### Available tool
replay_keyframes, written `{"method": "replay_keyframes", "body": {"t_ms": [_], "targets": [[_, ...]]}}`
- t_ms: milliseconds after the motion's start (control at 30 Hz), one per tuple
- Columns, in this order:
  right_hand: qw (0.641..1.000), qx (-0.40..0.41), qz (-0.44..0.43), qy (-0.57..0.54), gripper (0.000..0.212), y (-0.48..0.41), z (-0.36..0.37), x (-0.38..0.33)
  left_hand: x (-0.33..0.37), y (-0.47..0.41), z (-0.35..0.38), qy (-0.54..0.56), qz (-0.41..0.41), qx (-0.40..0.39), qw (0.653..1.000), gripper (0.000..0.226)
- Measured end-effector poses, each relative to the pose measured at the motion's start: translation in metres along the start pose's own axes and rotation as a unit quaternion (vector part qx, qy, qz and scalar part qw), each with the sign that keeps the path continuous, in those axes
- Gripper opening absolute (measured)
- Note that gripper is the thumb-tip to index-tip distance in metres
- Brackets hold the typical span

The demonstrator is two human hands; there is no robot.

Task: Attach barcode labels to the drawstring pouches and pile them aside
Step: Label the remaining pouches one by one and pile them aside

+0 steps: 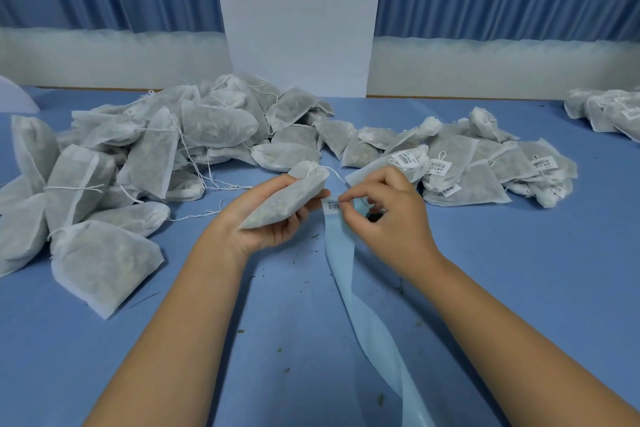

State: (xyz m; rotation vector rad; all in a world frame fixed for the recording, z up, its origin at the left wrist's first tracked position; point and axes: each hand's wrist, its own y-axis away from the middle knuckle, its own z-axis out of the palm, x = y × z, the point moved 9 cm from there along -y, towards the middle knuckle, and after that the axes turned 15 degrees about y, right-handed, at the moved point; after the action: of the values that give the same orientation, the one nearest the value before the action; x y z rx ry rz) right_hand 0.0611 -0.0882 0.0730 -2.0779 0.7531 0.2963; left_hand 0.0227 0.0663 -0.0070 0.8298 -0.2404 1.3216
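**Progress.** Judged well short of half done. The unlabelled heap (138,156) on the left of the table (519,281) was plainly the larger. The labelled pile (478,170) to the right was smaller, with barcode tags showing on several of its pouches. A small pile (609,113) lay at the far right edge, with at least one tag visible on it.

**Step in hand.** The left hand (266,236) held one pouch (287,204) in curled fingers, above the table and between the two main piles. No label could be seen on it. The right hand (388,218) pinched a label (332,207) at the top end of the backing strip (343,253), thumb and forefinger pressed together on it. Whether the label had lifted from the strip could not be told. Below it the strip ran bare toward the person.

**Containers.** Each pouch was a thin white fabric bag, filled and drawn shut by a string. Dark greenish loose matter showed through the cloth; its kind could not be determined. Specks of like matter lay on the table.
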Motion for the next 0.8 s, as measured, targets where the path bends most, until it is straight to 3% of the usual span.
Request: {"method": "replay_keyframes", "body": {"t_ms": [167,300,433,533,600,800], "targets": [[0.988,0.003,0.030,-0.151,0.013,-0.004,-0.010,-0.006,0.002,0.003,-0.001,-0.017,0.024,0.023,0.999,0.032],[0.956,0.055,0.127,-0.259,0.011,-0.007,-0.022,0.014,0.006,0.002,-0.007,-0.040,0.056,0.053,0.996,0.019],[0.953,0.006,0.188,-0.239,0.026,-0.007,-0.008,0.026,0.013,0.010,-0.003,-0.169,0.080,0.063,0.980,0.008],[0.946,-0.070,0.200,-0.245,0.039,-0.004,0.009,0.024,0.016,0.015,0.006,-0.258,0.097,0.055,0.960,0.018],[0.943,-0.098,0.190,-0.257,0.049,-0.002,0.017,0.021,0.012,0.016,0.013,-0.302,0.097,0.041,0.947,0.012],[0.932,-0.097,0.218,-0.272,0.052,0.002,0.019,0.027,-0.002,0.018,0.025,-0.364,0.077,-0.005,0.928,0.018]]}}
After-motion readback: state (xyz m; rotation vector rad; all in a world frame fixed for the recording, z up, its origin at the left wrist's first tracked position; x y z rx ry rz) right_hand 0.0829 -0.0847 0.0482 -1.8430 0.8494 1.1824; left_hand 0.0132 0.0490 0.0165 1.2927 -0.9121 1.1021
